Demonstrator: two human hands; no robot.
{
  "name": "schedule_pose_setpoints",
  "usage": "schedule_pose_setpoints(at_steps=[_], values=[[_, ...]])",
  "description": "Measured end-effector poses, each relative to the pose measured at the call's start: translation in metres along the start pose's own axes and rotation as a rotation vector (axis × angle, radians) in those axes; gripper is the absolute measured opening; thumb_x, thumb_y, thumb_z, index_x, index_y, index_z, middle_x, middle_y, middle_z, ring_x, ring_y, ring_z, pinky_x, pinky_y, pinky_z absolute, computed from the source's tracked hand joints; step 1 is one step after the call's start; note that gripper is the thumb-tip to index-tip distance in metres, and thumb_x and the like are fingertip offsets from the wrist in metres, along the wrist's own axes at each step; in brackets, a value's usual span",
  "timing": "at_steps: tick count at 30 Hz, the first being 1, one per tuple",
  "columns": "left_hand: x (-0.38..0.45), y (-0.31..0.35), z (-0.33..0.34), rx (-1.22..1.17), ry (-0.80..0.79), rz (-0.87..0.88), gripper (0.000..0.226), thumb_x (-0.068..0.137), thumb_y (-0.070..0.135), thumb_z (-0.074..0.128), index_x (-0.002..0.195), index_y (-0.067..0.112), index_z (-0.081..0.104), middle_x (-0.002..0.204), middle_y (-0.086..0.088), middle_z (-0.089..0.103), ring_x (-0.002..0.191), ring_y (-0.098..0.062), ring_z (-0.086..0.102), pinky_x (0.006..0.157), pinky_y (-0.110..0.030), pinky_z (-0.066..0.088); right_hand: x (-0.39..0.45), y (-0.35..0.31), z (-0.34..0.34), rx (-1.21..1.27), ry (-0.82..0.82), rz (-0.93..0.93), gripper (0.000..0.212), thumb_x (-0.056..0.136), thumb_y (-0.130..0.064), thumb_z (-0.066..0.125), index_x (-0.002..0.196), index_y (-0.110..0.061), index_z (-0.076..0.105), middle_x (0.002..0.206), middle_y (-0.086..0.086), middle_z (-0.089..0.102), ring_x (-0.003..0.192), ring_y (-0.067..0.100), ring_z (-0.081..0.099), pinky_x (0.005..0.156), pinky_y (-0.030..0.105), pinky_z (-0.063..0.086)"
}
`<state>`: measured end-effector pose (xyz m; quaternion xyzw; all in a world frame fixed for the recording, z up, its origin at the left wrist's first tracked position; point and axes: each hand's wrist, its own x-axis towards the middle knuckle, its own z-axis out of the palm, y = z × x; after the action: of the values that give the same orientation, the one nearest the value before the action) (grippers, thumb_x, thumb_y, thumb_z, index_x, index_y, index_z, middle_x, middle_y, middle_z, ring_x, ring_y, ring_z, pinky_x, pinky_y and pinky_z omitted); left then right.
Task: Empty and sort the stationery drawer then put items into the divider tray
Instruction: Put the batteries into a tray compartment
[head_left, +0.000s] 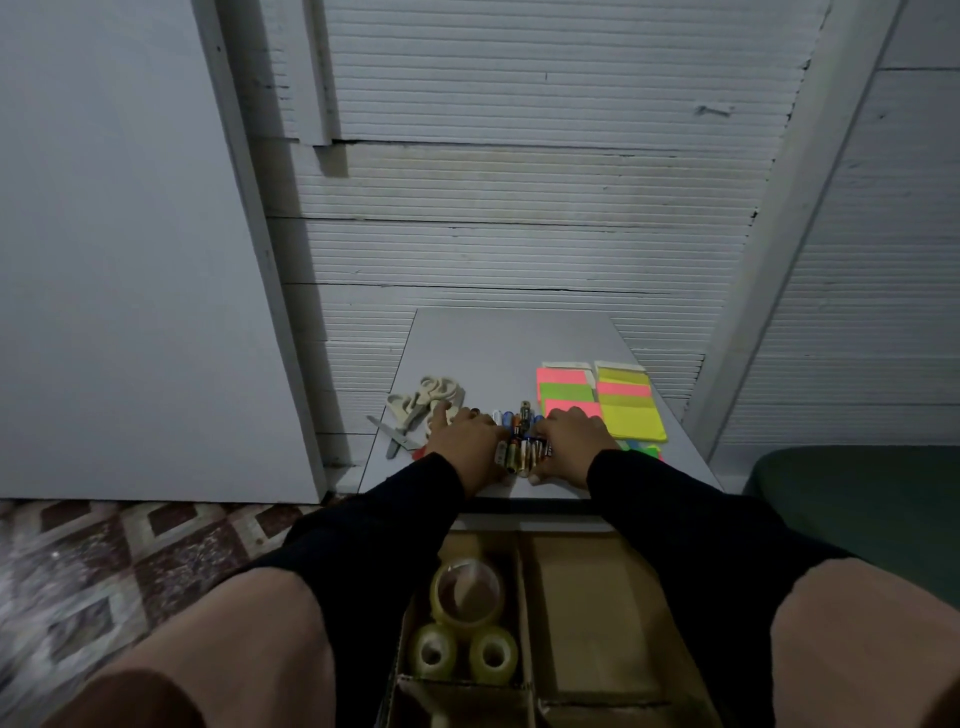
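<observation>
A heap of batteries lies near the front edge of the small grey table. My left hand and my right hand lie on either side of the heap, fingers pressed against it from left and right. Cream-handled scissors lie left of my left hand. Stacks of neon sticky notes sit on the right. Below the table, between my knees, is the cardboard divider tray; three rolls of clear tape lie in its left compartment.
A white ribbed wall stands behind the table. A white panel leans at the left over a patterned tile floor. A dark green seat is at the right. The tray's wide right compartment holds nothing.
</observation>
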<state>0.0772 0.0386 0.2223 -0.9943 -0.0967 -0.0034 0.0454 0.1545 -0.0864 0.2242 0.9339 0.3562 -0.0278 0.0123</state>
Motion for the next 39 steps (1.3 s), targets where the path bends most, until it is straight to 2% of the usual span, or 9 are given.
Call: schedule_pose_setpoints(at_steps=[5, 10, 15, 28, 39], values=[[0.0042, -0.0014, 0.0007, -0.026, -0.034, -0.013, 0.050, 0.084, 0.049, 0.059, 0.130, 0.032, 0.051, 0.132, -0.002, 0.053, 0.132, -0.024, 0.037, 0.111, -0.060, -0.003, -0.0001, 0.0017, 0.0020, 0.005, -0.003, -0.018, 0.066, 0.081, -0.046, 0.066, 0.138, -0.020, 0.044, 0.135, 0.009, 0.045, 0.126, 0.029, 0.037, 0.104, 0.041, 0.031], [0.0043, -0.0001, -0.0008, -0.063, -0.076, -0.014, 0.062, 0.081, 0.057, 0.058, 0.137, 0.036, 0.043, 0.139, -0.002, 0.047, 0.136, -0.023, 0.032, 0.111, -0.061, -0.007, -0.0027, 0.0019, 0.0025, -0.011, -0.001, -0.027, 0.064, 0.081, -0.047, 0.065, 0.137, -0.023, 0.045, 0.134, 0.009, 0.044, 0.126, 0.029, 0.037, 0.103, 0.040, 0.031], [0.0042, 0.0018, -0.0030, -0.049, -0.106, 0.001, 0.064, 0.081, 0.060, 0.057, 0.139, 0.040, 0.038, 0.143, -0.004, 0.042, 0.138, -0.025, 0.028, 0.111, -0.061, -0.006, -0.0022, 0.0027, 0.0027, -0.001, 0.004, -0.034, 0.062, 0.080, -0.047, 0.067, 0.134, -0.025, 0.047, 0.132, 0.008, 0.046, 0.124, 0.028, 0.038, 0.103, 0.041, 0.031], [0.0054, 0.0054, -0.0066, -0.010, -0.089, 0.016, 0.060, 0.081, 0.059, 0.057, 0.135, 0.036, 0.045, 0.136, -0.004, 0.047, 0.134, -0.025, 0.034, 0.110, -0.061, -0.007, -0.0010, 0.0045, -0.0010, -0.001, -0.032, -0.065, 0.061, 0.077, -0.051, 0.068, 0.130, -0.025, 0.051, 0.126, 0.006, 0.049, 0.122, 0.027, 0.040, 0.102, 0.040, 0.028], [0.0077, 0.0041, -0.0022, -0.086, -0.043, -0.007, 0.062, 0.077, 0.055, 0.064, 0.131, 0.030, 0.049, 0.130, -0.005, 0.048, 0.130, -0.025, 0.039, 0.110, -0.061, -0.005, 0.0006, 0.0022, -0.0034, 0.058, 0.029, -0.056, 0.058, 0.071, -0.046, 0.075, 0.120, -0.023, 0.052, 0.120, 0.003, 0.055, 0.117, 0.023, 0.045, 0.099, 0.039, 0.028]])
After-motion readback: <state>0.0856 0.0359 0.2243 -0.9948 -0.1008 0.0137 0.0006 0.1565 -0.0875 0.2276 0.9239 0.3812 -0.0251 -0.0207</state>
